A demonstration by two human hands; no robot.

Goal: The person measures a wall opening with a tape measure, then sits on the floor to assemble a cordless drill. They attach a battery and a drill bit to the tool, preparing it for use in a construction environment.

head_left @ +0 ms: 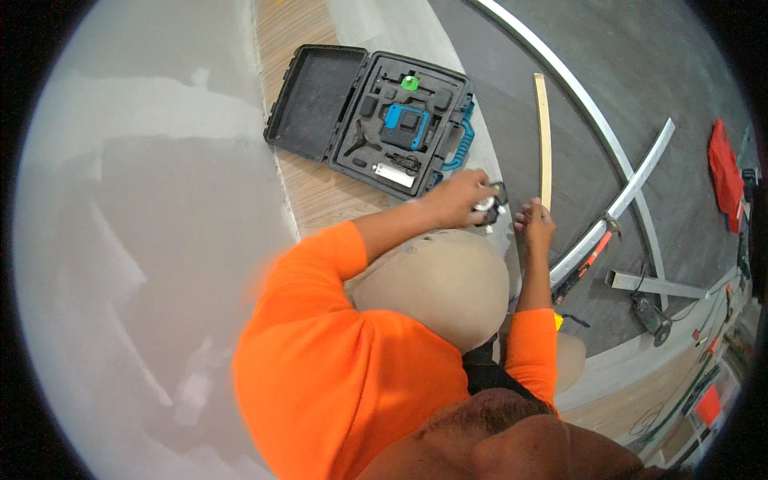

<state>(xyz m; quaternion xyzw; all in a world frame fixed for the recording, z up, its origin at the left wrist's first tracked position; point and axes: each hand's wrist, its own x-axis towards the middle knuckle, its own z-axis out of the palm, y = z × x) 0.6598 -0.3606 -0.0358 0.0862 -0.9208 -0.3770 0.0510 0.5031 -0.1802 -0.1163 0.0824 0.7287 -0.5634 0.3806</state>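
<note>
My left hand (464, 198) is closed around a small black-and-white device (490, 205); motion blurs it, and I cannot make out its kind. To its right, my right hand (536, 224) has its fingers bent together at the near end of a pale wooden strip (544, 136). Whether they grip the strip or something small is hidden. Ahead of my left hand lies an open black hard case (314, 98) with a blue handle (462, 144). Its foam holds a blue-and-black laser level (407, 126), a green piece (410, 82), a white block (394, 174) and a cable.
Long metal profiles (552, 60) cross on the dark floor at right. A hammer (596, 252) with an orange-and-black handle lies beside one. Farther right are a corded power tool (650, 316) and a red cloth-like item (726, 180). A pale wall (160, 200) rises at left.
</note>
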